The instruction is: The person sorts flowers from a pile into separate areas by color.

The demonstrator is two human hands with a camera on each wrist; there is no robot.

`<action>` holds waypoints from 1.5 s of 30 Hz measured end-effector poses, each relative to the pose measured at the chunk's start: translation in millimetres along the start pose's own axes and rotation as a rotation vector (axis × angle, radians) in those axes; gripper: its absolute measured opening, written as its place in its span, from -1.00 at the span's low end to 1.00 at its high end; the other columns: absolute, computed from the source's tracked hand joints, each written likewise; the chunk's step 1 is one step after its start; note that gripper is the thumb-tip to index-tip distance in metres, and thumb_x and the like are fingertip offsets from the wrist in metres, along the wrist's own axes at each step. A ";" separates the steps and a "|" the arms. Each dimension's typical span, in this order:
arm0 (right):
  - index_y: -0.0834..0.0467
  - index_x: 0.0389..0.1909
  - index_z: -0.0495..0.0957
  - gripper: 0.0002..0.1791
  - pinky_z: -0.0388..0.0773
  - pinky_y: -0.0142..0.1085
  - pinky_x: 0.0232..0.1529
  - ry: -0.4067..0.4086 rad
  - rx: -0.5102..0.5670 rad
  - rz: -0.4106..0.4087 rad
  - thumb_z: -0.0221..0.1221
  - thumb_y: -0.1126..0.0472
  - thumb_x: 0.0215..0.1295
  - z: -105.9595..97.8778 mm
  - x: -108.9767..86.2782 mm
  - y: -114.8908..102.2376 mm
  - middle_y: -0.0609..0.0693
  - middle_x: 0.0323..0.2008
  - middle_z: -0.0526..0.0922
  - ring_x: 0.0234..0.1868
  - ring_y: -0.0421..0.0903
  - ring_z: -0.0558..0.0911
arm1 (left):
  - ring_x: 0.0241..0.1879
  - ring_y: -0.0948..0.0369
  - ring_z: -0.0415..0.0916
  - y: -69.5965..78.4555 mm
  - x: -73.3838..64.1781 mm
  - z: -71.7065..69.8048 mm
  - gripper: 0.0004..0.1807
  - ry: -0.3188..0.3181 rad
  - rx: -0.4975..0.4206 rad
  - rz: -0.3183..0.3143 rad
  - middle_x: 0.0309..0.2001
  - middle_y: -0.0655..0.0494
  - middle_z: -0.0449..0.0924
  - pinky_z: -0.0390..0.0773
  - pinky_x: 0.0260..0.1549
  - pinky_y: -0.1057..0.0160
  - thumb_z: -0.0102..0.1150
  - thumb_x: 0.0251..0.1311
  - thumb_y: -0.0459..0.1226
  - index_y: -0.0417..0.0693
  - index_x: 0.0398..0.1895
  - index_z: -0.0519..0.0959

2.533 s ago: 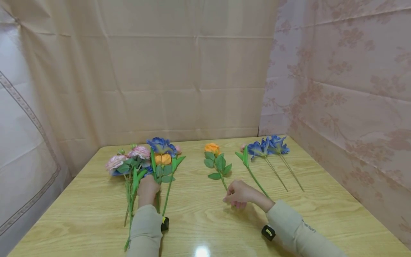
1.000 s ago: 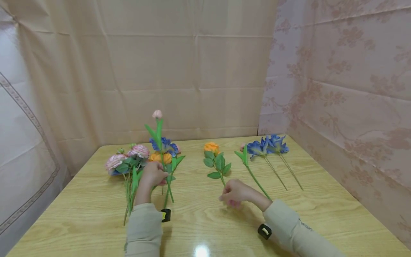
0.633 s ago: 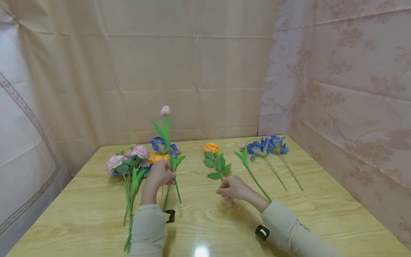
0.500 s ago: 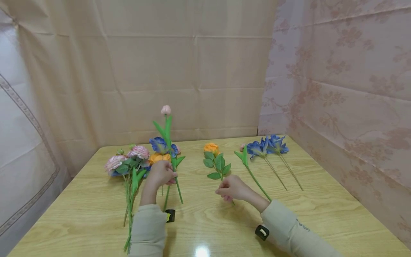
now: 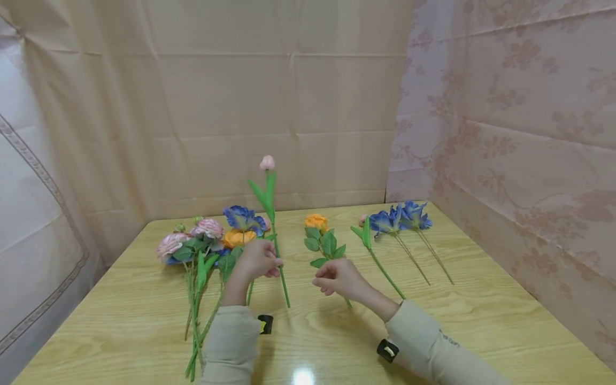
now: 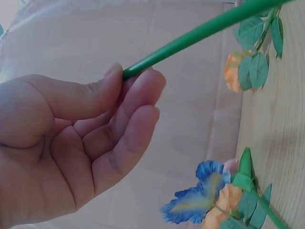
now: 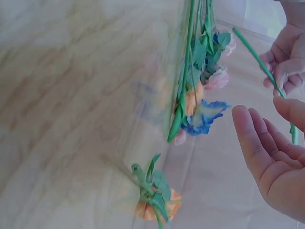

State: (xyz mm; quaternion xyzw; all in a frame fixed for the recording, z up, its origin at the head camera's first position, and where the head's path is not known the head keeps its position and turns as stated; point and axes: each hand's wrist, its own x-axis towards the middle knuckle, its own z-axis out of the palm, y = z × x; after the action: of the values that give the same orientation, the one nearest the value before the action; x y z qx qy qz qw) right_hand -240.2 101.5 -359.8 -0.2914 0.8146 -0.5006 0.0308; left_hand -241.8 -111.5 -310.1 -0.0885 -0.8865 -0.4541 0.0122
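Note:
A pink tulip [image 5: 267, 162] stands nearly upright above the table, its green stem [image 6: 190, 40] pinched between the thumb and fingers of my left hand [image 5: 260, 259]. Its lower stem reaches past the hand toward the right. My right hand [image 5: 344, 278] hovers over the wood with loosely bent fingers and nothing between them, as the right wrist view of the hand [image 7: 276, 167] also shows. Behind that hand lies an orange rose [image 5: 316, 221] with green leaves, part of its stem hidden by the hand.
At left lies a pile with pink peony-like flowers [image 5: 208, 228], a blue flower [image 5: 243, 219] and another orange flower [image 5: 239, 237]. On the right are a tulip [image 5: 368, 235] and two blue flowers [image 5: 415, 215]. Curtains [image 5: 289, 107] hang behind the wooden table [image 5: 120, 299].
My left hand has lifted the pink tulip from the left pile and carried it to the right. The right hand has shifted a little to the left.

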 end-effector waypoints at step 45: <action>0.55 -0.48 0.45 -0.95 0.56 -0.21 -0.52 0.045 0.068 -0.066 0.11 0.58 0.05 6.8 -14.0 -33.3 0.31 -0.58 0.53 -0.54 0.29 0.55 | -0.54 0.03 0.54 16.4 7.7 38.1 -0.89 -0.186 0.021 0.230 -0.55 0.01 0.56 0.44 -0.62 0.31 0.14 0.09 -0.43 -0.24 -0.46 0.40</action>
State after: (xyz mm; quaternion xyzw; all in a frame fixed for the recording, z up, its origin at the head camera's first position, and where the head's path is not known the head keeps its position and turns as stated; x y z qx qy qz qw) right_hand -211.5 92.1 -338.8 -0.3057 0.7877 -0.5349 0.0059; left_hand -244.4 -70.3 -318.5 -0.2312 -0.8726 -0.4300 -0.0171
